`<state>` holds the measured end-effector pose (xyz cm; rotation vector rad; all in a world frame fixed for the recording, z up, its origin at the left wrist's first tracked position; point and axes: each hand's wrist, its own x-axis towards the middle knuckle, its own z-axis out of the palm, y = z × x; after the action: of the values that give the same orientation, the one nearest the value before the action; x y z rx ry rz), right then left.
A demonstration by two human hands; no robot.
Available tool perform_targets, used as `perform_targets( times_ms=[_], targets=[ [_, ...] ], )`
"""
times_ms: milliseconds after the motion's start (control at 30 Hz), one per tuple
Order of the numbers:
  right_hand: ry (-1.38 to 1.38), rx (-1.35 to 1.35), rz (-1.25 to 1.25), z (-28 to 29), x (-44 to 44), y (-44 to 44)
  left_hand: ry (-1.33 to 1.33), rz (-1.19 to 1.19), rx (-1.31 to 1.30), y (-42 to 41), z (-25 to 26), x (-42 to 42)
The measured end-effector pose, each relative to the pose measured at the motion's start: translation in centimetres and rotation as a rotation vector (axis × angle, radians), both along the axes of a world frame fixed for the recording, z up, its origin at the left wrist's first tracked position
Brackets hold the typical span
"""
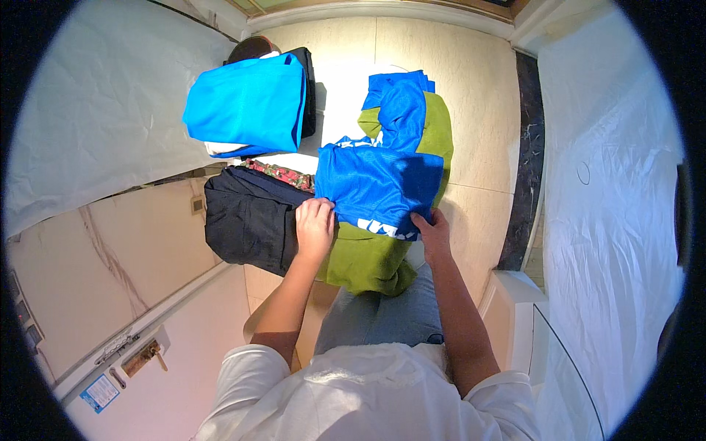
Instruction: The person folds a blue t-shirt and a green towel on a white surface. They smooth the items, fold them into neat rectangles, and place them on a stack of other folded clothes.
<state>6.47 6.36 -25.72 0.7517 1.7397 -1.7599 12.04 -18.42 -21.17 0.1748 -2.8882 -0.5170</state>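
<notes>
A blue garment (380, 179) with white printing is stretched between my two hands. My left hand (315, 229) pinches its near left corner. My right hand (434, 234) grips the near right corner, thumb on top. Part of the blue fabric reaches away from me over an olive-green cloth (364, 256), which lies beneath it and hangs toward my knees. Close to my left hand sits a pile of dark folded clothes (248, 215), with a red patterned fabric (284, 175) showing behind it.
Farther left is a stack of folded clothes topped by a bright blue cloth (245, 105). A dark round container (251, 48) stands behind that stack. A door with a handle (144, 357) is at lower left. Plastic sheeting (601, 193) covers the right side, and a glass edge (573, 364) curves below.
</notes>
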Motion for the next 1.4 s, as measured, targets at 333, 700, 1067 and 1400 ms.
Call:
perform_targets(
  times_ms=[333, 700, 1067, 1400],
  targets=[
    [-0.052, -0.260, -0.017, 0.8, -0.5, 1.9, -0.262, -0.127, -0.124, -0.9, 0.4, 2.4],
    [-0.004, -0.429, -0.039, 1.6, -0.4, 2.4, -0.213, 0.386, 0.337, 1.4, -0.8, -0.5],
    [0.087, -0.549, -0.172, 3.4, -2.2, 2.6, -0.225, 0.523, 0.772, 1.0, -4.4, 0.4],
    [-0.206, -0.274, -0.117, 2.0, -2.0, 3.2, -0.153, 0.564, 0.902, 1.2, -6.1, 3.2]
  ],
)
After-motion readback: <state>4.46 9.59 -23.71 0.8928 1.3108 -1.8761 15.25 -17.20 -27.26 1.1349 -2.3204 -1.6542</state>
